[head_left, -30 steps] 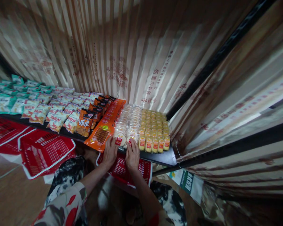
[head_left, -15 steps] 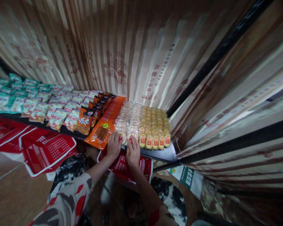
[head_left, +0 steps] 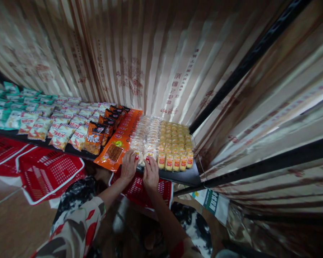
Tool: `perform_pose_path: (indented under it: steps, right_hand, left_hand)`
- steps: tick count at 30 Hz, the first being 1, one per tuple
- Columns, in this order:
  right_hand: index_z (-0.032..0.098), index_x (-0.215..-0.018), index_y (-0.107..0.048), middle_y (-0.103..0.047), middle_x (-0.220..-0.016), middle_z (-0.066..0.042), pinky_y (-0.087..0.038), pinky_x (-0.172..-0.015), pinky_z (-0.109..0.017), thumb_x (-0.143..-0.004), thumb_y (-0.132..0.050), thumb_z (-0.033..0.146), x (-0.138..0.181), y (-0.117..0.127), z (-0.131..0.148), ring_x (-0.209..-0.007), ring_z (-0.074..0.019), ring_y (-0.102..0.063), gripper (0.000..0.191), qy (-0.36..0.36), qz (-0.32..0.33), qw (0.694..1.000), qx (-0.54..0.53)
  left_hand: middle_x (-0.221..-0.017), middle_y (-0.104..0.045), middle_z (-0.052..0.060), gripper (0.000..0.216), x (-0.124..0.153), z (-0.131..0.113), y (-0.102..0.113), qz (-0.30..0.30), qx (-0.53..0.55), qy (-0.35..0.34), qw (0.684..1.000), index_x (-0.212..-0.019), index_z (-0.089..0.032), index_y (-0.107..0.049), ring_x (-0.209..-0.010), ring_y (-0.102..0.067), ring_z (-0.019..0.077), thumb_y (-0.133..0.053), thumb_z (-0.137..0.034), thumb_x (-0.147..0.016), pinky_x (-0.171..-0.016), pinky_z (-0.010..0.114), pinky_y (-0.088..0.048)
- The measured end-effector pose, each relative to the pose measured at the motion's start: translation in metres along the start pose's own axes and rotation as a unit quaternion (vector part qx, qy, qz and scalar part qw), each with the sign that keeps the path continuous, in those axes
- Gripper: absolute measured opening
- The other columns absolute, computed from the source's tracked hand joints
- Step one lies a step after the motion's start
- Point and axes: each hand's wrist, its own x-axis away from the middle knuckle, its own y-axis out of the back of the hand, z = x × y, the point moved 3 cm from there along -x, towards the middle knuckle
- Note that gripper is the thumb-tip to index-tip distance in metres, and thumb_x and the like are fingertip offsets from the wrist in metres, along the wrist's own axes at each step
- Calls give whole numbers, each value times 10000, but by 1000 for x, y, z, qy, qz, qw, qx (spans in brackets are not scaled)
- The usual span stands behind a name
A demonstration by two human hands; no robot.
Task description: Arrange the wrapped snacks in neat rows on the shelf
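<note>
Two rows of round white snacks in clear wrappers, a left row [head_left: 139, 134] and a right row [head_left: 152, 133], run back across the shelf. My left hand [head_left: 128, 166] is closed on the front pack of the left row, its fingers curled over the wrapper. Beside it, my right hand [head_left: 151, 174] grips the front pack of the right row, with fingertips on its red label. Both packs are partly hidden by my fingers. Left of my left hand lies a large flat orange snack bag [head_left: 114, 153]. Yellow snacks with orange labels [head_left: 176, 143] stand in rows to the right.
The black shelf [head_left: 190, 175] also bears orange-and-black bags [head_left: 93, 138], white bags [head_left: 61, 136] and green bags [head_left: 14, 118] on the left. Red baskets [head_left: 50, 172] sit below its front edge. A pleated printed curtain [head_left: 150, 53] and a dark slanted post [head_left: 231, 79] stand behind.
The view has turned slightly, so the shelf goods sit a little further left. Both hands stay at the front packs with barely any movement.
</note>
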Motion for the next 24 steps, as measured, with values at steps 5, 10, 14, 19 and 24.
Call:
perform_pose_path:
  steps: [5,10,14,19,24]
  right_hand:
    - [149,-1232,-558,-489,-1370,-135,-400,-1044,-479,-918,-367,135,2,0,-1,-1335,-220,-348,368,4,-2,1000,-8]
    - [134,-1246,-540,-480,-1376,-149,-394,-1048,-494,-914,-364,130,3,0,-2,-1346,-229,-335,376,20,0,1000,-7]
    - [130,-1249,-534,-477,-1375,-158,-396,-1044,-505,-906,-354,120,3,-1,-1,-1350,-235,-328,388,27,2,1000,3]
    - [114,-1239,-540,-494,-1355,-170,-409,-1035,-498,-901,-358,114,3,0,-1,-1340,-238,-342,384,35,-11,999,9]
    - [127,-1279,-506,-523,-1326,-166,-417,-1035,-486,-911,-347,131,2,-1,-2,-1315,-224,-387,401,36,-31,999,-10]
  left_hand:
    - [-1265,-522,165,279,7,-4,-1,-5,-20,-44,999,-1175,-149,-511,-1252,-440,276,-446,-250,-923,-1007,485,-391]
    - [-1381,-408,198,382,4,-9,-6,-24,-16,-39,999,-1287,-102,-403,-1377,-264,272,-419,-217,-924,-1069,485,-347]
    - [-1474,-294,173,415,-2,-15,-8,-11,-28,-51,998,-1336,-145,-372,-1421,-139,270,-400,-188,-924,-1095,506,-307]
    - [-1510,-240,167,446,-10,-24,-6,14,-57,-94,994,-1357,-137,-379,-1430,-77,281,-408,-186,-915,-1119,519,-250]
    - [-1538,-146,177,577,-15,-28,-7,51,-104,-63,991,-1414,-131,-324,-1424,-46,332,-485,-314,-891,-1121,564,-194]
